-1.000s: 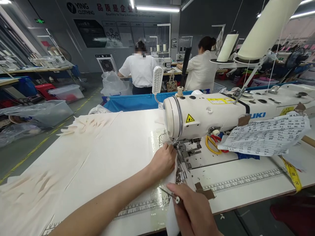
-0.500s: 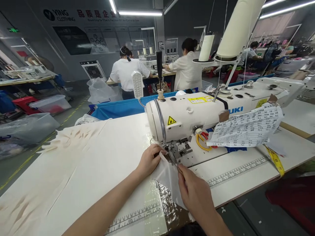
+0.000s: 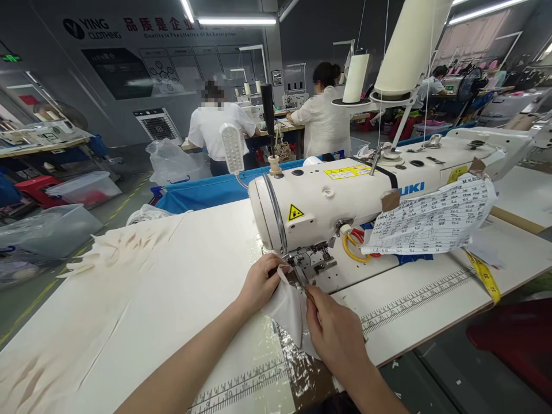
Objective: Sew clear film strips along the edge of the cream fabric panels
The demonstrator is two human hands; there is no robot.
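A thin piece of white fabric (image 3: 287, 313) hangs over the table's front edge, its upper end at the needle area of a white sewing machine (image 3: 302, 201). My left hand (image 3: 261, 282) lies left of the presser foot, fingers closed on the fabric's upper end. To the right of the cloth, my right hand (image 3: 338, 325) is closed, with thumb and forefinger pinched at the fabric's right edge. From those fingertips a narrow grey strip runs up toward the presser foot; whether it is a tool or a fold is unclear. My left fingertips are partly hidden behind the cloth.
Pale cut fabric pieces (image 3: 116, 253) lie on the table's left. A handwritten sheet (image 3: 431, 218) hangs from the machine, above a yellow tape measure (image 3: 485, 279). Thread cones (image 3: 356, 77) stand behind the machine. A blue cloth bin (image 3: 194, 192) borders the table; two people work beyond it.
My right hand has moved slightly left and toward the needle, and the fabric between my hands has bunched a little. My left hand holds its place. The camera view has shifted slightly.
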